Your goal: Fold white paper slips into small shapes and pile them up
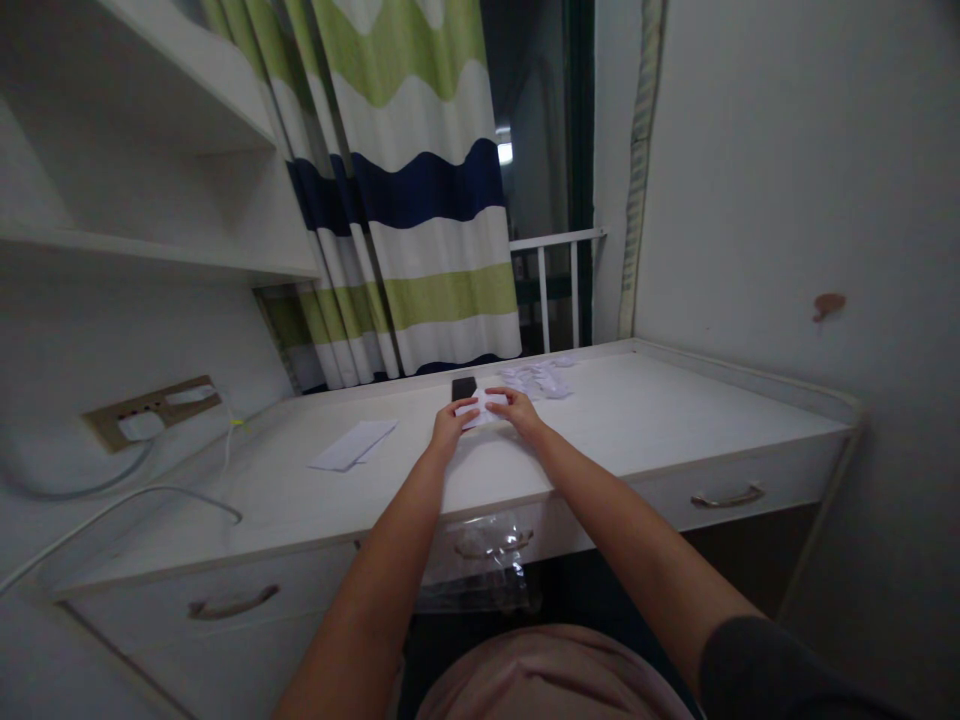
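Between my two hands is a small piece of white paper [491, 400], held just above the white desk. My left hand [452, 422] grips its left side, thumb and fingers pressed to the paper. On the right side, my right hand [517, 408] pinches the same piece. Behind the hands lies a dark flat object [463, 388], perhaps a phone. A pile of small white folded papers [541, 378] sits just beyond my right hand. Off to the left rest a few flat white paper sheets [355, 445].
The white desk [660, 410] has a raised edge at the back and right. A clear plastic bag [487, 560] hangs at the middle drawer handle. A cable [172, 490] reaches over the left end. Shelves [150, 250] overhang the left, and a striped curtain [427, 190] hangs behind.
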Demonstrator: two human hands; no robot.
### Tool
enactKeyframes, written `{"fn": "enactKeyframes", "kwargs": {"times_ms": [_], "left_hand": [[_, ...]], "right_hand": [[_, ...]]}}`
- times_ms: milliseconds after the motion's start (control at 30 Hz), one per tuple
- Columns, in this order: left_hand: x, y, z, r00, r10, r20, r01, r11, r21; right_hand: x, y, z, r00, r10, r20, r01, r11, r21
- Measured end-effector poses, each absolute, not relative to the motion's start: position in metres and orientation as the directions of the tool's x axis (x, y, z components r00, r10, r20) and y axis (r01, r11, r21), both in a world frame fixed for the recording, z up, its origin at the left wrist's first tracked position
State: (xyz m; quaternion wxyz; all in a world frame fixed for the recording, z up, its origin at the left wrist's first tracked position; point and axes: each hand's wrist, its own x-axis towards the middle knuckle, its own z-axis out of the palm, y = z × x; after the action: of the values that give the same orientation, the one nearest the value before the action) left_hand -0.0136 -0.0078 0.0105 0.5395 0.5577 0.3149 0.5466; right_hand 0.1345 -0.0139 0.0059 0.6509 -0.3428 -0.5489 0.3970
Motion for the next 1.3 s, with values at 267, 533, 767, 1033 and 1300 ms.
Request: {"fn": "enactKeyframes", "kwargs": {"times_ms": [267, 533, 767, 1033, 1300], "left_hand": [[-0.0144, -0.0068, 0.0102, 0.17, 0.928, 0.332, -0.155, -0.308, 0.939], [-0.0138, -0.0094, 0.0118, 0.146, 0.909, 0.39, -0.077, -0.383, 0.921], [-0.0121, -0.0081, 0.0127, 0.147, 0.951, 0.272, -0.147, -0.251, 0.957], [-0.0132, -0.0025, 0.0093, 0.159, 0.954, 0.254, -0.168, -0.227, 0.959], [-0.0139, -0.003, 0.0088, 0.2, 0.953, 0.229, -0.199, -0.19, 0.961]], "right_hand": [[0.1321, -0.0147, 0.0046, 0.116, 0.896, 0.429, -0.069, 0.439, -0.896], [0.1321, -0.0114, 0.0026, 0.103, 0.882, 0.46, 0.03, 0.46, -0.888], [0.132, -0.0123, 0.0053, 0.163, 0.876, 0.454, 0.02, 0.457, -0.889], [0.1331, -0.0184, 0.0062, 0.075, 0.906, 0.416, 0.065, 0.411, -0.909], [0.133, -0.0186, 0.0091, 0.154, 0.903, 0.402, 0.099, 0.39, -0.915]]}}
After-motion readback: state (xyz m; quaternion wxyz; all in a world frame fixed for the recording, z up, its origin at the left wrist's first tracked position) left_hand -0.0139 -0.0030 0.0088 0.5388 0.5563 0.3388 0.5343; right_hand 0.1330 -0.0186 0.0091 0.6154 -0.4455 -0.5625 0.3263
